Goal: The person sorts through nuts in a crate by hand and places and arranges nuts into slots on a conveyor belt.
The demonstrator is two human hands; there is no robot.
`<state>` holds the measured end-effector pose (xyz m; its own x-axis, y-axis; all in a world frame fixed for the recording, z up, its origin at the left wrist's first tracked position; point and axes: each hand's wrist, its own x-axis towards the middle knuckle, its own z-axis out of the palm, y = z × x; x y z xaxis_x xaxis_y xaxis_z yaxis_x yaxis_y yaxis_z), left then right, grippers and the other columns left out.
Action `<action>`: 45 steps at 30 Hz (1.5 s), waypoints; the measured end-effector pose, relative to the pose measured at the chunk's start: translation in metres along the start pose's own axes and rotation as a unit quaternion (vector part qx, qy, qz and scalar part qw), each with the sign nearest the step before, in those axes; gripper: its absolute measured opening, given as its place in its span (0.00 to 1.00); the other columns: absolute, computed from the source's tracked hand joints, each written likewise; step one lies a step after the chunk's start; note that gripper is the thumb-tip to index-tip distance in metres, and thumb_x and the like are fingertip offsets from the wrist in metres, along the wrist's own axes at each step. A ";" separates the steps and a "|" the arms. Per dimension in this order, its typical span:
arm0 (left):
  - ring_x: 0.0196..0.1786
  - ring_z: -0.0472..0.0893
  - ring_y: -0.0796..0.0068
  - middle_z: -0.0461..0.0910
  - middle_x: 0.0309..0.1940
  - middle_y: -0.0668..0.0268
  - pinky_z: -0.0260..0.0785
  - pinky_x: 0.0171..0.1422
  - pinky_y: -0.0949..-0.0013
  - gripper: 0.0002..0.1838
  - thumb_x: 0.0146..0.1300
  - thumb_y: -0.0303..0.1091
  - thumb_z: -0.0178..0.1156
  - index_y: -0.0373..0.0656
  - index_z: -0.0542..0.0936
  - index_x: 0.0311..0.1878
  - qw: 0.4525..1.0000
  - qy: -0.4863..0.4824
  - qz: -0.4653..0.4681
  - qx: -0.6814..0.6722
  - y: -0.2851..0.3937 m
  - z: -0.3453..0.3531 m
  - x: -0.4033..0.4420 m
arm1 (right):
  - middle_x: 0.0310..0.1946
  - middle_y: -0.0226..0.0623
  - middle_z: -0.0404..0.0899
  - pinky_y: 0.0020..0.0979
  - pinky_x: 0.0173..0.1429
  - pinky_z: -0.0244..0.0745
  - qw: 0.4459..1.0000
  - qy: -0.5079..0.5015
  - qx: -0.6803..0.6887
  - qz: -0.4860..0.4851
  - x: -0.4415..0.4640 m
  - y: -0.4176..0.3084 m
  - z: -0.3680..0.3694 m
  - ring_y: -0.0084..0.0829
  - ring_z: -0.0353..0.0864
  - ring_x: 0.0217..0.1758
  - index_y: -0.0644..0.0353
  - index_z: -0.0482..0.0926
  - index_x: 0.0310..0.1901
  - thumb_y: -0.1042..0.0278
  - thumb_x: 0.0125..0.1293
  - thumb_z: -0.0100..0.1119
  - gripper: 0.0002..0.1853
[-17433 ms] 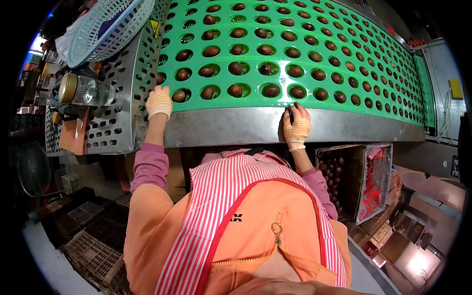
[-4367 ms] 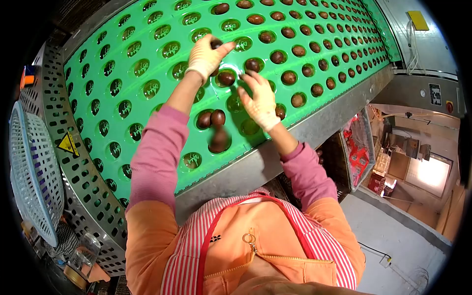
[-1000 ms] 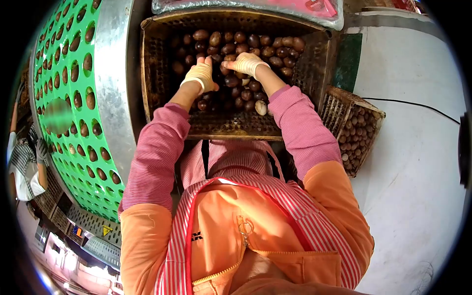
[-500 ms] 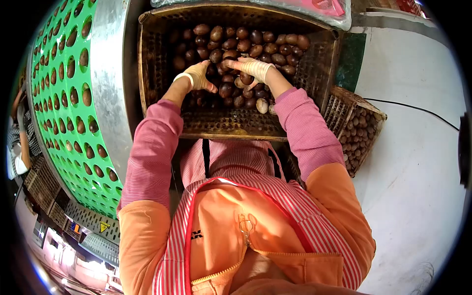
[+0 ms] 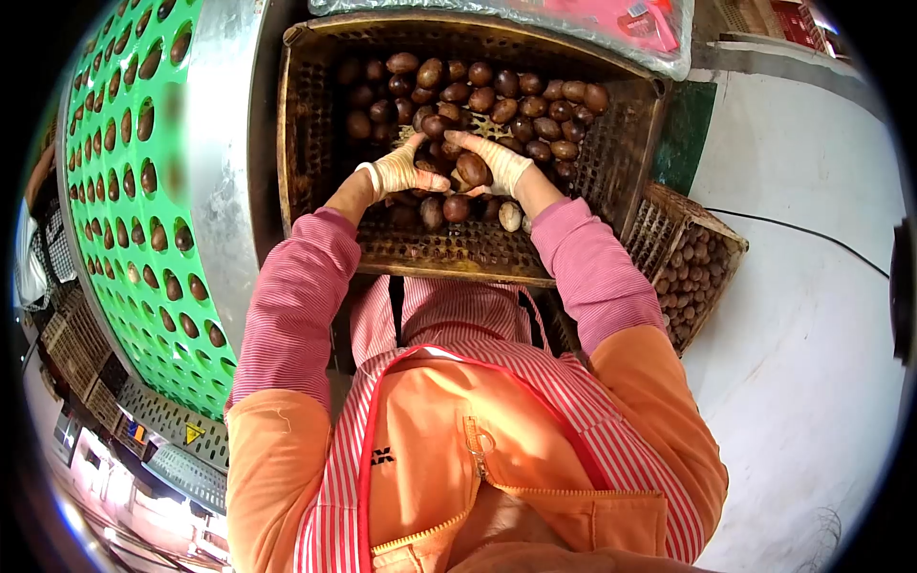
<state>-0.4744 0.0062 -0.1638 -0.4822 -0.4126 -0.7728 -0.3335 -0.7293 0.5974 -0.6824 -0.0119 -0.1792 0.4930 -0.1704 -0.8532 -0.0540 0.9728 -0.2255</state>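
Note:
Both of my hands are inside a brown perforated crate (image 5: 602,158) of dark brown egg-like items (image 5: 503,110). My left hand (image 5: 403,172), wrapped in pale striped cloth, has its fingers around some of the items at the middle of the crate. Facing it, my right hand (image 5: 492,164) is curled round a brown egg-like item (image 5: 472,169) between thumb and fingers. Several items lie between the two hands. A paler item (image 5: 510,217) rests just below my right hand.
A green conveyor (image 5: 124,162) with oval pockets holding brown items runs along the left, behind a metal edge (image 5: 224,124). A smaller crate (image 5: 690,272) of brown items stands at the right. Plastic-covered pink material (image 5: 621,29) lies beyond the large crate. Another person's sleeve (image 5: 33,263) shows far left.
My hands have moved slightly nearer my body and closed in around items. Items in the middle of the crate have shifted, baring a patch of its floor. The conveyor's items have moved along.

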 end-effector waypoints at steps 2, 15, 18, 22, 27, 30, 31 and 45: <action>0.75 0.59 0.55 0.59 0.72 0.48 0.53 0.76 0.55 0.69 0.43 0.51 0.80 0.45 0.40 0.79 0.999 0.025 -0.003 -0.021 0.004 0.007 -0.003 | 0.70 0.54 0.56 0.60 0.59 0.76 0.994 -0.015 0.111 0.018 -0.002 0.004 0.001 0.53 0.70 0.65 0.57 0.62 0.69 0.41 0.58 0.67 0.43; 0.71 0.62 0.45 0.57 0.70 0.41 0.59 0.73 0.52 0.63 0.34 0.61 0.79 0.49 0.61 0.75 0.978 0.151 0.062 0.131 0.016 0.027 -0.024 | 0.52 0.36 0.74 0.53 0.51 0.79 0.996 0.026 0.082 -0.039 -0.033 -0.006 0.028 0.39 0.79 0.49 0.46 0.73 0.59 0.42 0.65 0.57 0.26; 0.68 0.66 0.45 0.61 0.66 0.42 0.64 0.70 0.52 0.61 0.35 0.62 0.77 0.51 0.63 0.74 0.971 0.174 0.099 0.128 0.041 0.036 -0.061 | 0.42 0.36 0.79 0.49 0.46 0.81 0.996 0.012 0.075 -0.051 -0.054 -0.018 0.038 0.38 0.81 0.42 0.46 0.75 0.55 0.43 0.65 0.56 0.23; 0.66 0.68 0.45 0.60 0.65 0.46 0.69 0.67 0.51 0.59 0.34 0.57 0.79 0.53 0.63 0.73 0.955 0.235 0.143 0.115 0.062 0.036 -0.117 | 0.45 0.36 0.80 0.44 0.45 0.83 0.991 -0.095 0.036 -0.092 -0.093 -0.046 0.088 0.38 0.82 0.46 0.49 0.76 0.53 0.49 0.65 0.57 0.19; 0.60 0.72 0.50 0.63 0.60 0.51 0.79 0.51 0.56 0.59 0.33 0.54 0.80 0.51 0.64 0.73 0.918 0.328 0.219 0.028 0.050 0.013 -0.227 | 0.43 0.32 0.78 0.39 0.43 0.81 0.966 -0.186 -0.049 -0.174 -0.110 -0.063 0.204 0.35 0.80 0.42 0.52 0.76 0.54 0.57 0.65 0.60 0.17; 0.54 0.75 0.53 0.64 0.58 0.51 0.79 0.43 0.61 0.59 0.32 0.56 0.80 0.52 0.65 0.72 0.880 0.405 0.246 -0.025 0.005 -0.001 -0.310 | 0.43 0.31 0.77 0.36 0.45 0.79 0.953 -0.259 -0.087 -0.127 -0.092 -0.046 0.295 0.33 0.77 0.43 0.54 0.75 0.55 0.60 0.66 0.59 0.17; 0.55 0.75 0.53 0.64 0.58 0.51 0.80 0.42 0.61 0.59 0.32 0.56 0.80 0.52 0.65 0.72 0.858 0.457 0.236 -0.006 -0.020 -0.007 -0.326 | 0.44 0.32 0.78 0.36 0.46 0.79 0.945 -0.258 -0.139 -0.142 -0.073 -0.032 0.323 0.33 0.78 0.43 0.54 0.75 0.55 0.60 0.66 0.58 0.18; 0.42 0.78 0.72 0.78 0.43 0.63 0.77 0.47 0.68 0.39 0.41 0.35 0.77 0.43 0.73 0.61 0.619 0.711 0.244 -0.228 -0.383 0.045 -0.480 | 0.52 0.40 0.80 0.36 0.51 0.80 0.816 -0.322 -0.479 -0.031 0.058 0.264 0.595 0.37 0.82 0.50 0.53 0.73 0.60 0.52 0.59 0.65 0.29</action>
<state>-0.1518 0.5085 -0.0118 0.8734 -0.4709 -0.1244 -0.0106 -0.2736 0.9618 -0.1512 0.3288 -0.0085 0.8581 0.2034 -0.4715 -0.5135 0.3430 -0.7866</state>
